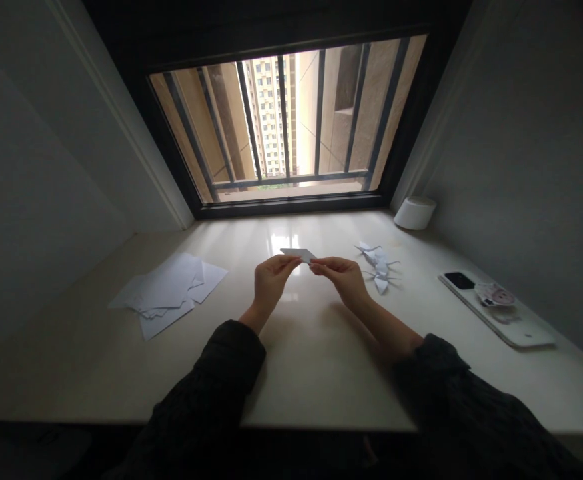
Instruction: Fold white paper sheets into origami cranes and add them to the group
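Note:
Between my two hands, above the middle of the pale tabletop, is a small piece of folded white paper (pixel 295 253) with angled ends. My left hand (pixel 272 280) pinches its lower edge with thumb and finger. At the right end, my right hand (pixel 344 277) grips the paper in the same way, fingertips close to those of the left. Several folded paper cranes (pixel 380 267) lie in a cluster just right of my right hand. To the left of my hands rests a loose pile of white paper sheets (pixel 171 287).
A phone (pixel 496 310) with a cartoon grip on its back lies at the right. A white cylindrical object (pixel 415 213) stands in the far right corner. Behind the pale countertop (pixel 311 373) is a barred window (pixel 286 127), with walls on both sides.

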{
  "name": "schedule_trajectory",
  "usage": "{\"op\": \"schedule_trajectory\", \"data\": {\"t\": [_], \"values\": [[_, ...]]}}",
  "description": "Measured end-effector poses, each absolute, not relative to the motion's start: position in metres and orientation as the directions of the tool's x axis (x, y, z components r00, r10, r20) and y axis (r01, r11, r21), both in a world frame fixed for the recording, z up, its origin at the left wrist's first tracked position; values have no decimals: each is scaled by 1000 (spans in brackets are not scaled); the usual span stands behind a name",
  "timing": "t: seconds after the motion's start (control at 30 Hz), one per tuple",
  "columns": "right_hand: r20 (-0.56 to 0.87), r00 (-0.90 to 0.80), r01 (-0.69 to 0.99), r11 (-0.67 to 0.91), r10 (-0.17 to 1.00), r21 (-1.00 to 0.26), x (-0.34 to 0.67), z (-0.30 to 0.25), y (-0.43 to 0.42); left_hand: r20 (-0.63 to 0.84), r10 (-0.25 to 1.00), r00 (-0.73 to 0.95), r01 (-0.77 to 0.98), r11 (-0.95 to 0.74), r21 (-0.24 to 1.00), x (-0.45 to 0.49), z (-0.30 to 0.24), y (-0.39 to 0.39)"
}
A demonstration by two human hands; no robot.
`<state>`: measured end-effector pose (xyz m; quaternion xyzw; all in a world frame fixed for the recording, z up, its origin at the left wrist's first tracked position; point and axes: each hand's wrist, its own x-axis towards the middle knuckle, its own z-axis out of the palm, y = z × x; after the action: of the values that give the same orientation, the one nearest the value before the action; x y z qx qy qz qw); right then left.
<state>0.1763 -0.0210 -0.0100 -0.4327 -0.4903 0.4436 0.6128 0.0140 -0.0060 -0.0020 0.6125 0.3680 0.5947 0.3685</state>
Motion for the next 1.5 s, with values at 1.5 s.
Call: {"op": "schedule_trajectory", "data": {"t": [1.5], "values": [[118,117,-252,144,986,-957,182,-17,-14,466,885,3,33,-466,884,14,-8,-7]]}}
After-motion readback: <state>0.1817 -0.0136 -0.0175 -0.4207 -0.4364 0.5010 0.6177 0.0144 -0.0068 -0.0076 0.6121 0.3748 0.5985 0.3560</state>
